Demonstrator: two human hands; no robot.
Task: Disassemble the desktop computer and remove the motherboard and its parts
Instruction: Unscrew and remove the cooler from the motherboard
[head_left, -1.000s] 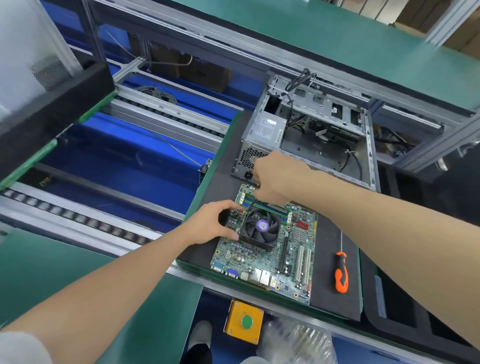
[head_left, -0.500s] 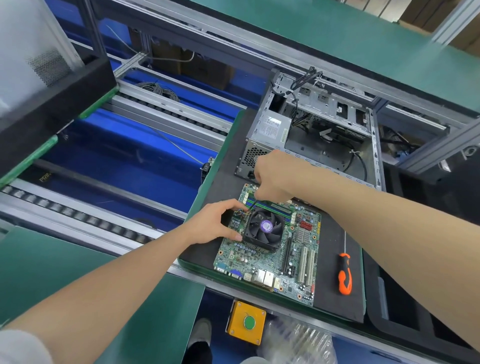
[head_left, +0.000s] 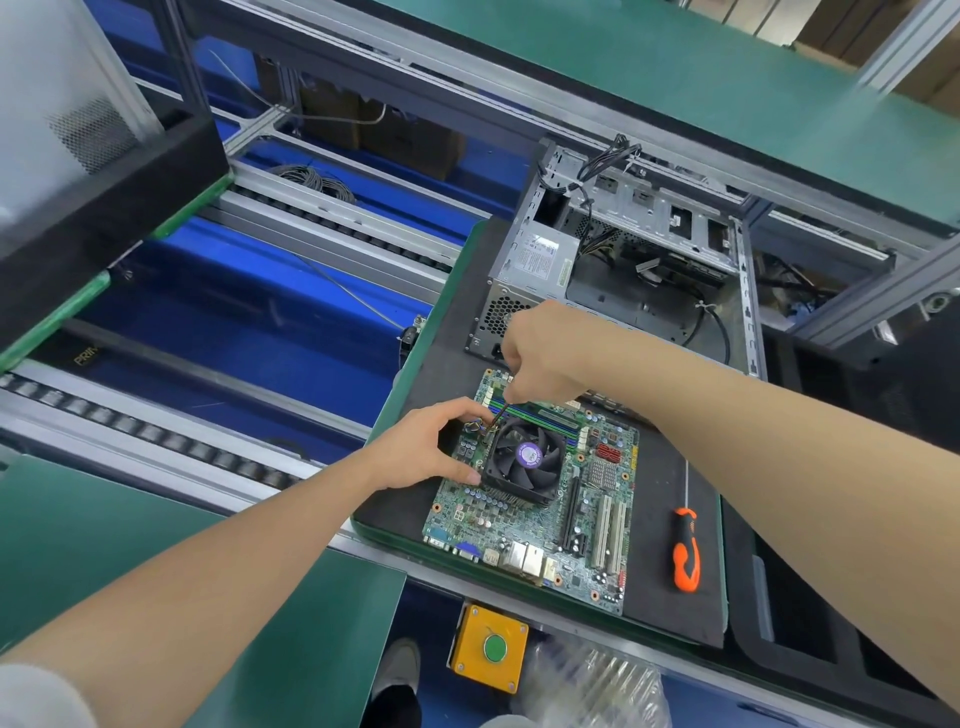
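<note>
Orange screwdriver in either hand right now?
No, the screwdriver lies on the mat beside the motherboard; the left hand grips the fan and the right hand pinches its cable.

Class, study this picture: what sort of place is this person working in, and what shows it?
Probably a factory dismantling or repair line: long roller tracks, green worktop mats, and a yellow push-button box near the opened computer case.

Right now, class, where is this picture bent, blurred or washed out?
Head view: the wide lens stretches the right forearm toward the edge; the white panel at top left is soft and overexposed; the motherboard and fan are sharp, evenly lit.
</note>
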